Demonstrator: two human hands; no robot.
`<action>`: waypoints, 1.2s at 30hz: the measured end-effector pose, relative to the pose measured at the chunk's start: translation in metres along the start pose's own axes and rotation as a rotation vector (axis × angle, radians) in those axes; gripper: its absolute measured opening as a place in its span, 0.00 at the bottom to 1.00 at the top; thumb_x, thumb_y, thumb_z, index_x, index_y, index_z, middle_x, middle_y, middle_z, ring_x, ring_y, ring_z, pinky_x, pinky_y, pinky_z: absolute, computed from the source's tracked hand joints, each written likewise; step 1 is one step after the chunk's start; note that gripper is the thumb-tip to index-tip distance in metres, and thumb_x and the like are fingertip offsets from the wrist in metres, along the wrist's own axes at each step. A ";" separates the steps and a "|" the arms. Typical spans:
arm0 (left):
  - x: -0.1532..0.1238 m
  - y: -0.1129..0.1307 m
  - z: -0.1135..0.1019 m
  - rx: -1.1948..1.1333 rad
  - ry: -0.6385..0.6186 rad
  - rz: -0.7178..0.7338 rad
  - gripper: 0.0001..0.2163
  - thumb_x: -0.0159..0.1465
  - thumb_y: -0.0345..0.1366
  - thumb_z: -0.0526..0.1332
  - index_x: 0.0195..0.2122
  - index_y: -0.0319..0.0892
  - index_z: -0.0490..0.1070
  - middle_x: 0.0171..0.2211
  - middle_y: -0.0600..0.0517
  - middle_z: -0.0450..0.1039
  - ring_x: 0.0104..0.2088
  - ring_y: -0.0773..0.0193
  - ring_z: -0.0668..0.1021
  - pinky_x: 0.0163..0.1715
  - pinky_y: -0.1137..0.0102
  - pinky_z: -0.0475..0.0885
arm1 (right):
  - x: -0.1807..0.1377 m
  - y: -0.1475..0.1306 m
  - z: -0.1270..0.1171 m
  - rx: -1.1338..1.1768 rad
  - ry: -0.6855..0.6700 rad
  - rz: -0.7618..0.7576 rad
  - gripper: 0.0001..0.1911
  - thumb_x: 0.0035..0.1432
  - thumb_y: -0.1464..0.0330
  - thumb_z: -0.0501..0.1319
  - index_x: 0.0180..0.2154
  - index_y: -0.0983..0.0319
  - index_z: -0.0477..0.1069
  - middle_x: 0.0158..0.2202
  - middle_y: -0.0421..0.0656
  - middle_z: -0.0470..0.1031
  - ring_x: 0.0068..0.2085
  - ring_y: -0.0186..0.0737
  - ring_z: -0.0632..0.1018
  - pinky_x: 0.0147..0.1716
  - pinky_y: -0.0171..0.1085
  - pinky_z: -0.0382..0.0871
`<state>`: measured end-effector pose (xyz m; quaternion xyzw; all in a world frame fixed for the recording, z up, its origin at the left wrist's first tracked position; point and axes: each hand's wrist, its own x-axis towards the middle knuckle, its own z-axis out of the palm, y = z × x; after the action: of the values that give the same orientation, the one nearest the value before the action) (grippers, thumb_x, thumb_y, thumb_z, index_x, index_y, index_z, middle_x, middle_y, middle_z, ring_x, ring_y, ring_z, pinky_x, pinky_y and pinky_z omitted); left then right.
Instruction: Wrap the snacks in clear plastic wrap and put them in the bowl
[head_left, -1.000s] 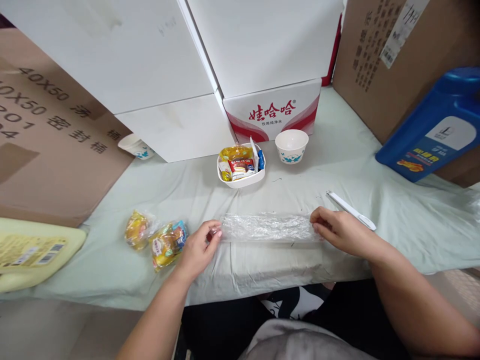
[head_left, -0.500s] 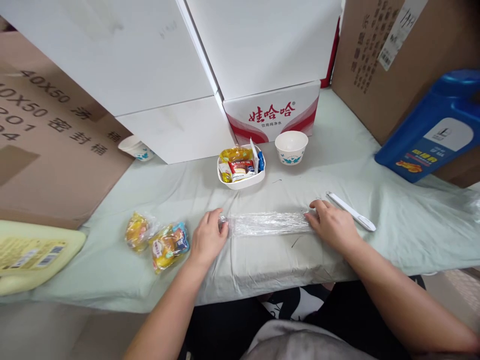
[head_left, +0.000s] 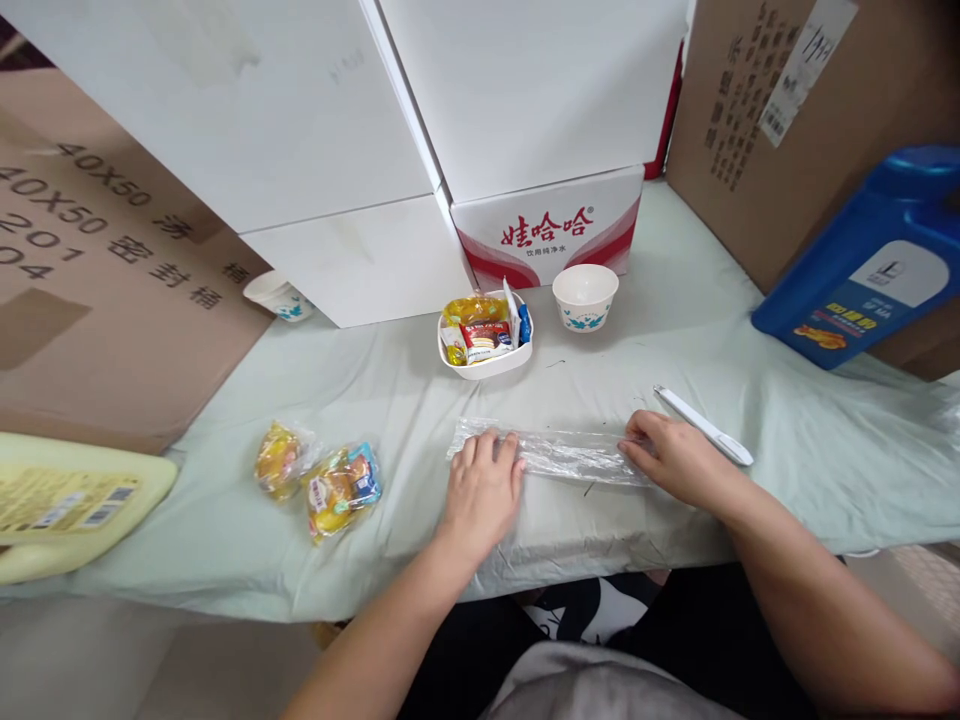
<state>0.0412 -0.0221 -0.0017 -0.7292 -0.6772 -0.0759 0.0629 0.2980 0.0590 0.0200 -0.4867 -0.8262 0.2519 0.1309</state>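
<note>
A strip of clear plastic film (head_left: 571,457) lies lengthwise across the cloth in front of me. My left hand (head_left: 481,495) rests on its left part, palm down, with the fingers stretched over it. At the other end, my right hand (head_left: 675,455) has its fingers closed on the film; the fingertips are partly hidden. Just beyond the right hand lies a white utility knife (head_left: 703,426). To the left of my left hand are two wrapped packets: a yellow one (head_left: 277,462) and a yellow-and-blue one (head_left: 341,492).
Behind the film stand a white tray (head_left: 487,371) of wrapped snacks and a paper bowl (head_left: 585,305). White boxes (head_left: 547,235) rise at the back, with cartons (head_left: 112,300) either side. A blue bottle (head_left: 862,270) and a pale yellow bottle (head_left: 82,505) flank the table (head_left: 247,560).
My left hand has moved right, from the film's left end onto its upper surface. The film's left end now lies loose and flatter. My right hand stays at the right end.
</note>
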 end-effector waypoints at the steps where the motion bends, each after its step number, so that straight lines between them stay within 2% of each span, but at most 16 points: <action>1: -0.001 0.004 0.000 -0.005 -0.008 0.008 0.18 0.69 0.39 0.53 0.58 0.41 0.68 0.53 0.40 0.69 0.51 0.46 0.71 0.47 0.52 0.70 | -0.004 -0.001 -0.005 0.091 -0.060 -0.001 0.06 0.62 0.66 0.56 0.38 0.60 0.68 0.28 0.41 0.73 0.30 0.38 0.74 0.31 0.37 0.65; 4: -0.008 0.019 0.003 -0.090 -0.078 0.171 0.27 0.68 0.50 0.54 0.64 0.43 0.60 0.64 0.39 0.60 0.62 0.39 0.62 0.56 0.46 0.63 | -0.016 -0.001 -0.020 0.444 -0.359 -0.163 0.14 0.63 0.62 0.57 0.49 0.61 0.67 0.25 0.37 0.73 0.25 0.33 0.73 0.25 0.32 0.64; 7: -0.014 0.029 0.008 -0.211 -0.190 0.495 0.36 0.63 0.62 0.53 0.68 0.50 0.53 0.69 0.43 0.51 0.68 0.39 0.51 0.62 0.40 0.50 | -0.022 -0.001 -0.028 0.745 -0.738 -0.432 0.16 0.66 0.60 0.57 0.47 0.65 0.72 0.31 0.45 0.79 0.29 0.34 0.78 0.29 0.31 0.69; 9: -0.016 0.032 0.010 -0.266 -0.239 0.651 0.36 0.63 0.63 0.51 0.68 0.52 0.51 0.70 0.47 0.48 0.69 0.43 0.48 0.64 0.40 0.43 | -0.020 -0.001 -0.027 0.903 -0.868 -0.528 0.21 0.64 0.57 0.59 0.46 0.68 0.74 0.37 0.51 0.80 0.35 0.38 0.80 0.34 0.33 0.72; 11: -0.016 0.032 0.010 -0.298 -0.256 0.710 0.34 0.65 0.61 0.51 0.68 0.52 0.51 0.69 0.49 0.50 0.69 0.47 0.49 0.66 0.43 0.39 | -0.017 -0.001 -0.021 1.078 -0.841 -0.472 0.29 0.61 0.51 0.60 0.53 0.67 0.71 0.42 0.53 0.79 0.39 0.42 0.81 0.34 0.35 0.73; 13: -0.015 0.031 0.010 -0.313 -0.260 0.705 0.32 0.65 0.58 0.53 0.67 0.52 0.55 0.67 0.49 0.56 0.69 0.48 0.51 0.66 0.44 0.37 | -0.011 -0.002 -0.011 1.235 -0.722 -0.274 0.35 0.60 0.48 0.59 0.59 0.65 0.66 0.48 0.54 0.77 0.42 0.44 0.80 0.31 0.34 0.74; 17: -0.014 0.032 0.006 -0.314 -0.290 0.674 0.32 0.63 0.58 0.57 0.65 0.49 0.59 0.61 0.47 0.66 0.66 0.48 0.59 0.67 0.45 0.37 | 0.002 -0.010 0.007 1.364 -0.529 0.153 0.33 0.60 0.50 0.61 0.61 0.60 0.62 0.61 0.57 0.65 0.46 0.46 0.79 0.31 0.36 0.76; 20: -0.013 0.033 0.002 -0.323 -0.310 0.672 0.33 0.62 0.56 0.59 0.65 0.49 0.58 0.60 0.47 0.67 0.65 0.50 0.60 0.67 0.46 0.36 | 0.007 -0.016 0.014 1.377 -0.453 0.291 0.38 0.57 0.52 0.65 0.64 0.56 0.57 0.66 0.56 0.57 0.45 0.46 0.80 0.32 0.40 0.77; 25: -0.012 0.034 0.001 -0.360 -0.312 0.653 0.32 0.60 0.53 0.64 0.63 0.50 0.61 0.61 0.47 0.66 0.67 0.49 0.58 0.67 0.45 0.37 | 0.008 -0.019 0.017 1.328 -0.351 0.300 0.40 0.56 0.52 0.65 0.65 0.55 0.55 0.69 0.53 0.51 0.47 0.46 0.79 0.36 0.41 0.78; 31: -0.008 0.025 -0.003 -0.456 -0.322 0.654 0.33 0.61 0.47 0.65 0.66 0.52 0.56 0.63 0.48 0.64 0.68 0.50 0.58 0.67 0.45 0.43 | 0.008 -0.018 0.017 1.263 -0.401 0.269 0.40 0.59 0.54 0.63 0.67 0.51 0.50 0.72 0.49 0.41 0.51 0.46 0.76 0.35 0.39 0.79; 36: -0.009 0.007 -0.004 -0.528 -0.325 0.629 0.34 0.60 0.42 0.66 0.66 0.47 0.54 0.65 0.46 0.60 0.68 0.50 0.56 0.66 0.47 0.52 | 0.006 -0.021 0.017 1.210 -0.421 0.249 0.39 0.60 0.55 0.62 0.68 0.50 0.48 0.72 0.47 0.40 0.55 0.46 0.74 0.35 0.37 0.79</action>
<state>0.0478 -0.0321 0.0008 -0.8934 -0.3807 -0.1078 -0.2128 0.2719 0.0514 0.0171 -0.3591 -0.4839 0.7758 0.1870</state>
